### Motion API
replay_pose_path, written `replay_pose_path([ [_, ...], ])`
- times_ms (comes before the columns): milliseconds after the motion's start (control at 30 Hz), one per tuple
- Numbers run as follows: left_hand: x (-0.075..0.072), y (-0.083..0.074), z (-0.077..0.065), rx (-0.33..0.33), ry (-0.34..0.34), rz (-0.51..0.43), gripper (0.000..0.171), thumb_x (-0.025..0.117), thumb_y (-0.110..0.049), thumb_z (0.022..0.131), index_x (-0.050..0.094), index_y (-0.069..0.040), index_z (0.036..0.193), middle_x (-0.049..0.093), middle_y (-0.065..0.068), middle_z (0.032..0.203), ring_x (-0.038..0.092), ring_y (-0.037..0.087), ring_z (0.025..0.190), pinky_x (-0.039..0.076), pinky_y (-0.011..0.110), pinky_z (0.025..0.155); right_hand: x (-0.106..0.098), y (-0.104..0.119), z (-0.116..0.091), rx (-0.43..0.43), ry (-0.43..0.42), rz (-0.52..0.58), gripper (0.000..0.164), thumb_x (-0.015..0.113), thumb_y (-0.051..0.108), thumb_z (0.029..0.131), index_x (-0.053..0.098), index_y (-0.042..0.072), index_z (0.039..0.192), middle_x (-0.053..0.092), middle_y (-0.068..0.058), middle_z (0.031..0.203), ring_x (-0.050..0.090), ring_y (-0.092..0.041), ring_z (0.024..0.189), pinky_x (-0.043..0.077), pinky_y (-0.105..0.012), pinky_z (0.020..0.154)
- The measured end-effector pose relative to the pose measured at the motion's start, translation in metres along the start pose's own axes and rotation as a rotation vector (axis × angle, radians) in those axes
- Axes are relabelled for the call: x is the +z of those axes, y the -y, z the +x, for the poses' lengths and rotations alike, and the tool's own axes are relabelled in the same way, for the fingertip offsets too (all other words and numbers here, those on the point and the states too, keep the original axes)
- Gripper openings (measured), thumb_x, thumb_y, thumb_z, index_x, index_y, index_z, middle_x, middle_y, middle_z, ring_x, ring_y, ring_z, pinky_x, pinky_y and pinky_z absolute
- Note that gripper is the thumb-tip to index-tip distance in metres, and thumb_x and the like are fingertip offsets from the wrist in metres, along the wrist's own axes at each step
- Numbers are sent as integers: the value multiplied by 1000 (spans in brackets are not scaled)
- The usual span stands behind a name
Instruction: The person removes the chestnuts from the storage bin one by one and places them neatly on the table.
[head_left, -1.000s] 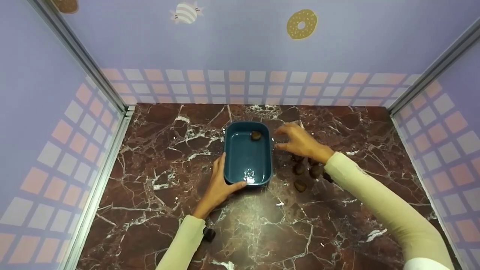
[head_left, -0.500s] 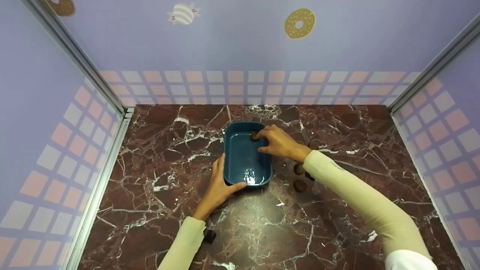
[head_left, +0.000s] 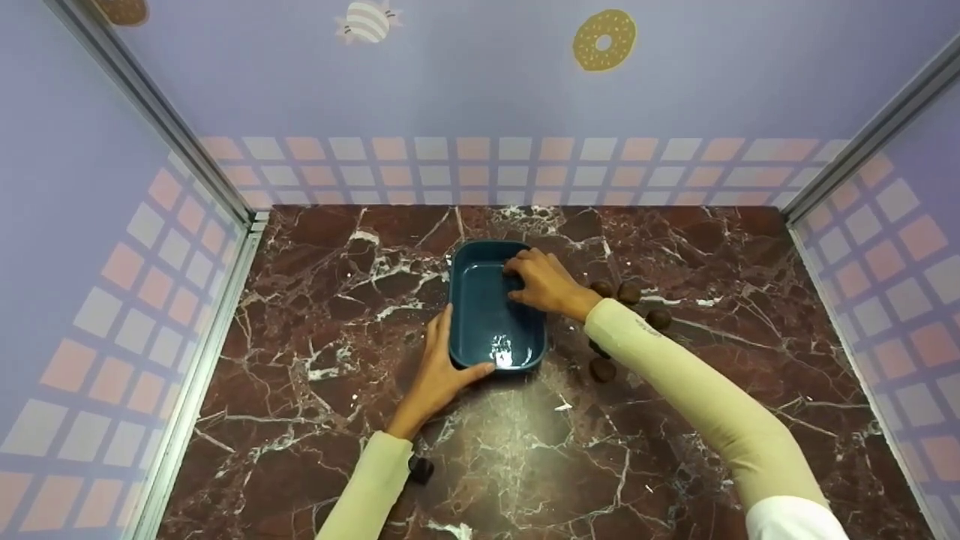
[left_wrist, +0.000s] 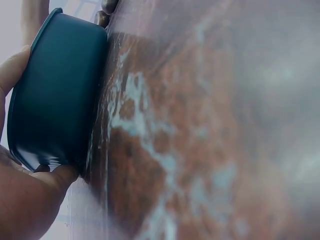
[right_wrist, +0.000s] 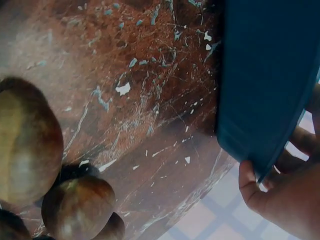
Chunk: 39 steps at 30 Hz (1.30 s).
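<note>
A dark blue-green rectangular dish (head_left: 486, 311) stands on the marbled table. My left hand (head_left: 436, 373) grips its near left corner, the thumb over the front rim and the fingers along the side. My right hand (head_left: 546, 281) reaches over the far right rim into the dish, its fingers bent down. Where its fingertips end is hidden, so I cannot see whether they pinch the chestnut there. Glossy brown chestnuts (right_wrist: 79, 207) lie on the table to the dish's right, partly under the right forearm; in the head view one chestnut (head_left: 602, 369) sits nearest me.
Red-brown marbled table (head_left: 330, 330) surrounds the dish. A purple back wall (head_left: 480, 90) with pink and white squares rises behind it, and side walls (head_left: 900, 247) stand left and right. Both wrists wear a small black device (head_left: 421, 470), the right one mostly hidden.
My right hand has moved left from beside the dish to inside it. The chestnut seen in its far right corner is now hidden by that hand. My left hand has stayed on the dish.
</note>
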<state>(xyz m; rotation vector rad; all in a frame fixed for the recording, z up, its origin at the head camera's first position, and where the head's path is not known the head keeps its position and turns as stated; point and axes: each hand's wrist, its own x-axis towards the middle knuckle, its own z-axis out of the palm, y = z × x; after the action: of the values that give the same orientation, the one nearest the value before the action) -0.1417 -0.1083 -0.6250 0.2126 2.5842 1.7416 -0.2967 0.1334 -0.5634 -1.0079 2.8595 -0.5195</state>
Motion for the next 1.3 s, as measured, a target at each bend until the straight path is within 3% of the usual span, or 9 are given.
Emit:
replay_pose_path([
  [300,0,1,-1,1,5,-10,131,100,-40,82,16,-8,177,20,19,177,29,44,161,28,62,129,8,5,5,30,3,-60,41,84,16,96,73,2,134,68,-21,132,64,-41,123,50,-63,96],
  [467,0,1,-1,10,2,-13,131,100,-39,82,16,-7,177,21,20,177,30,44,160,28,62,129,13,8,6,35,10,-70,41,83,17,97,71,3,134,68,-20,123,69,-41,110,50,-63,90],
  [633,0,0,-1,15,-2,-17,131,100,-39,82,16,-6,177,21,21,176,31,45,159,29,63,128,18,9,3,-11,20,-102,29,83,15,96,73,7,123,70,-17,109,70,-41,98,49,-67,88],
  [833,0,1,-1,16,-7,-14,132,101,-41,81,17,-6,177,22,22,176,31,45,160,28,61,129,19,11,1,-25,12,-118,21,84,14,91,78,7,110,76,-16,101,71,-41,97,47,-72,90],
  [1067,0,2,-1,12,-4,-10,131,101,-40,81,18,-8,177,21,21,176,30,45,160,28,63,129,19,17,-2,13,40,-126,47,89,25,91,74,7,131,77,-16,124,63,-42,113,37,-79,107],
  [1300,0,1,0,7,7,-14,129,99,-38,84,15,-9,178,20,21,177,28,45,160,28,64,128,21,21,-2,-2,-17,-105,44,90,29,94,77,10,132,76,-14,131,58,-40,126,30,-81,113],
])
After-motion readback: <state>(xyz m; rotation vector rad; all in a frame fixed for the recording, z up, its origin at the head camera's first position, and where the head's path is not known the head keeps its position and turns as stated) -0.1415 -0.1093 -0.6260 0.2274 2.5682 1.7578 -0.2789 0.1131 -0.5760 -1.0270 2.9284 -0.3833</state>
